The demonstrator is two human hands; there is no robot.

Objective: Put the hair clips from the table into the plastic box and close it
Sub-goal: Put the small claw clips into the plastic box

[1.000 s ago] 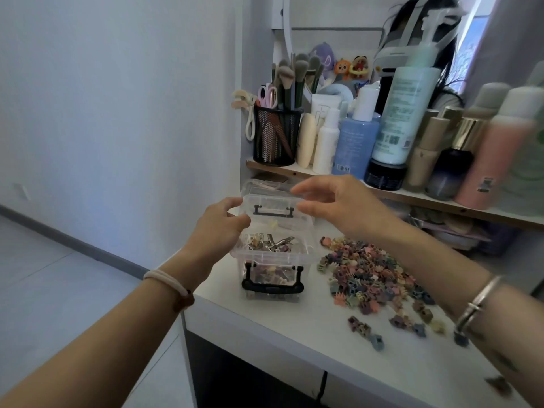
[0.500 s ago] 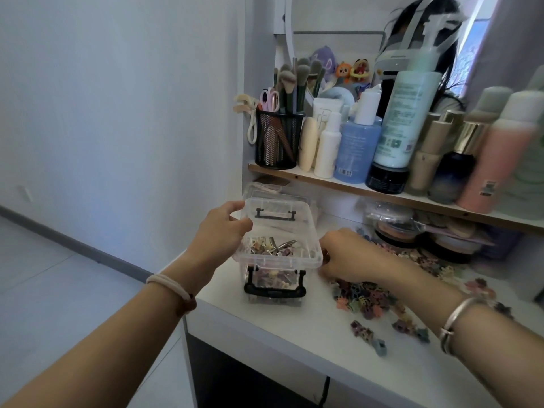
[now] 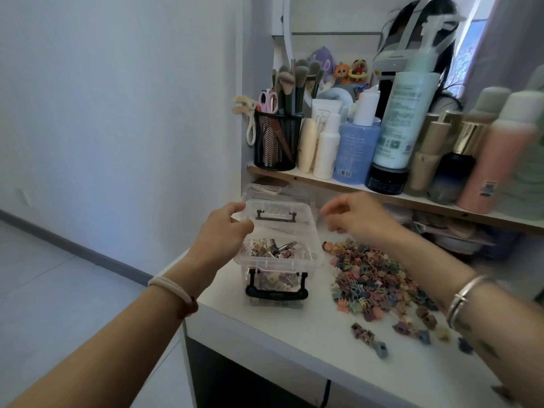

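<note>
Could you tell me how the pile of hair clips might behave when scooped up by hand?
The hair clips are small, loose pieces, so a scoop would probably scatter some; strays lie apart on the table. Their toothed claws may snag into clumps. Each looks light.

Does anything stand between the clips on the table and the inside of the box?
Yes: the lid is over the box, its left edge held by the left hand; how far it is raised I cannot tell. Nothing lies between the clips and the box on the table.
</note>
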